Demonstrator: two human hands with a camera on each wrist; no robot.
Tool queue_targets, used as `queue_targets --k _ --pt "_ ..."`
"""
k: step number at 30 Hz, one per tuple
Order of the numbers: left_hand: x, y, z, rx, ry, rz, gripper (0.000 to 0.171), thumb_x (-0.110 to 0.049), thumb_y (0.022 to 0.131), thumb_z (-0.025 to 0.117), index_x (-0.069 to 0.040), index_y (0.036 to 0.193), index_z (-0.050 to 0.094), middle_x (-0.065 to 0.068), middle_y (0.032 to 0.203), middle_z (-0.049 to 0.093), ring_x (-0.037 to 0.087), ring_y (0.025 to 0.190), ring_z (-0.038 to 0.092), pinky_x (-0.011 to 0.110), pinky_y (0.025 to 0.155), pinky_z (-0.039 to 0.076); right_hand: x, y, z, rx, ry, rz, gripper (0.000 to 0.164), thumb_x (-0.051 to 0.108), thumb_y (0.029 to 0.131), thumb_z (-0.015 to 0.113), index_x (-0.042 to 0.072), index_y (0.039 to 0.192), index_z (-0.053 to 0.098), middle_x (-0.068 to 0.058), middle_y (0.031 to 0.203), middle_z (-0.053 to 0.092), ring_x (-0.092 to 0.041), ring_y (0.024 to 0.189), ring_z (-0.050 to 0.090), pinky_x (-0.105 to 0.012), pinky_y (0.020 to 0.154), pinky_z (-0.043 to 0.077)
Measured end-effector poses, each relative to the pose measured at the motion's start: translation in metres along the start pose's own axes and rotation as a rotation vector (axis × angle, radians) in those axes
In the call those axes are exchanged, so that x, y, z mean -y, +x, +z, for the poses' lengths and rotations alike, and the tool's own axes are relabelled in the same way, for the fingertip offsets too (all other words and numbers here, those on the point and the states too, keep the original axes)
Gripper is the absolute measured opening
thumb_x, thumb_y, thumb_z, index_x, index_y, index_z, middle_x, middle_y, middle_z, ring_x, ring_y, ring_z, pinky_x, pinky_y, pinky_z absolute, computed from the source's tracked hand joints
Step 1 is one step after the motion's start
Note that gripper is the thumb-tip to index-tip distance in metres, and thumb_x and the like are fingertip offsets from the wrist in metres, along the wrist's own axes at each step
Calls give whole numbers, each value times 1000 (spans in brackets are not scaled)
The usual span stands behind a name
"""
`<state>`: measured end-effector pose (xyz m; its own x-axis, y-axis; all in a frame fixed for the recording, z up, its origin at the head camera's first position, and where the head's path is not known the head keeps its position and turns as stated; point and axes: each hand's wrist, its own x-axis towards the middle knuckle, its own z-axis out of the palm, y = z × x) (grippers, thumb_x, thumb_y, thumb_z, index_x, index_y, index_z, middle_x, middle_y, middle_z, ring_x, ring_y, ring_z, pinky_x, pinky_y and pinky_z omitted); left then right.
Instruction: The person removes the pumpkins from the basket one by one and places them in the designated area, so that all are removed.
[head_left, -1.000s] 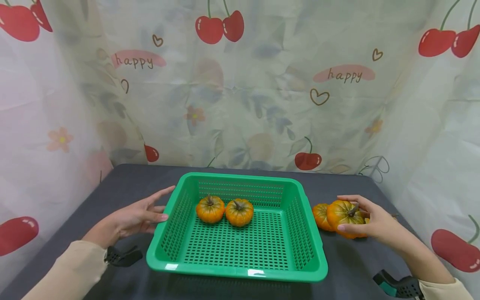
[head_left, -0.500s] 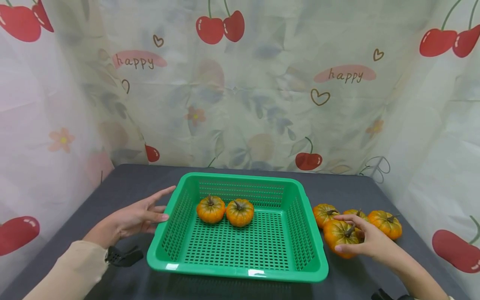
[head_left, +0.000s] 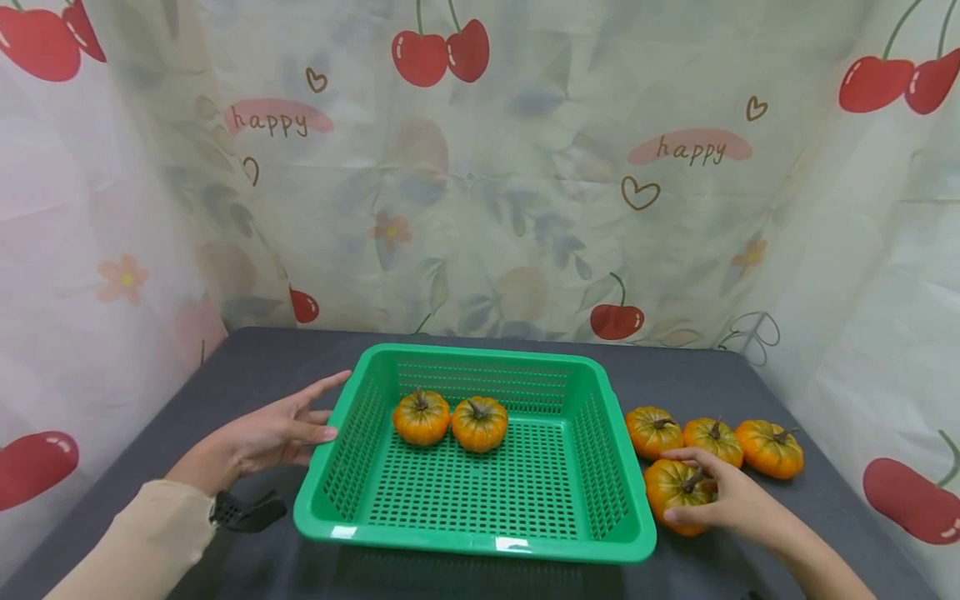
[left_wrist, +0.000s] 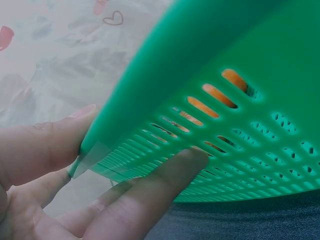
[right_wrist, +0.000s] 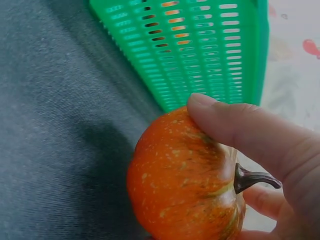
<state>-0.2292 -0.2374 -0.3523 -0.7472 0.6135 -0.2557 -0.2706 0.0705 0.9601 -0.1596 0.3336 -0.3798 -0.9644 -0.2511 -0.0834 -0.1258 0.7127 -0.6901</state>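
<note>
At nine o'clock from right-hand grip (head_left: pixel 731 498), pinched by it: ribbed orange pumpkin (head_left: pixel 669 491); green rectangular plastic basket (head_left: pixel 420 541) beyond.

The head view looks forward and down over the basket (head_left: pixel 420 542); the left wrist view faces its slotted wall (left_wrist: pixel 295 75) closely; the right wrist view, close to a pumpkin (right_wrist: pixel 175 185), shares that basket.

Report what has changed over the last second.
The right grip has carried its held pumpkin toward the person and slightly left, uncovering the three pumpkins beyond it; nothing was let go. The left grip stays at the green basket; the basket and the two pumpkins inside look unmoved.
</note>
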Motion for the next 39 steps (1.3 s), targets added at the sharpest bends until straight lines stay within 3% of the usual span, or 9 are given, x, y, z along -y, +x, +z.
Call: queue_targets --k 6,14,28,39 --pt "-1 0 0 -6 10 -1 94 -4 96 58 -30 155 -10 29 155 22 33 118 60 53 95 51 -5 3 3 45 22 16 69 28 81 78 0 136 48 -19 134 52 -37 118 48 -52 91 45" --pt "-1 0 1 -7 9 -5 95 -4 96 58 -30 155 -11 30 155 20 33 118 60 53 95 51 -8 6 5 62 24 -5 68 25 81 78 -2 136 48 -20 134 53 -35 116 48 -52 90 45" --pt "-1 0 0 4 2 -1 95 -3 95 58 -30 155 -11 30 155 21 33 118 60 53 95 50 -9 8 3 107 54 40 68 25 83 76 -1 137 45 -27 138 45 -49 123 41 -60 89 44" --pt "0 0 0 6 3 3 95 -3 96 58 -29 155 -12 29 155 23 33 117 61 53 94 51 -8 8 3 121 66 73 71 28 83 76 -1 139 43 -29 141 41 -50 124 38 -60 91 43"
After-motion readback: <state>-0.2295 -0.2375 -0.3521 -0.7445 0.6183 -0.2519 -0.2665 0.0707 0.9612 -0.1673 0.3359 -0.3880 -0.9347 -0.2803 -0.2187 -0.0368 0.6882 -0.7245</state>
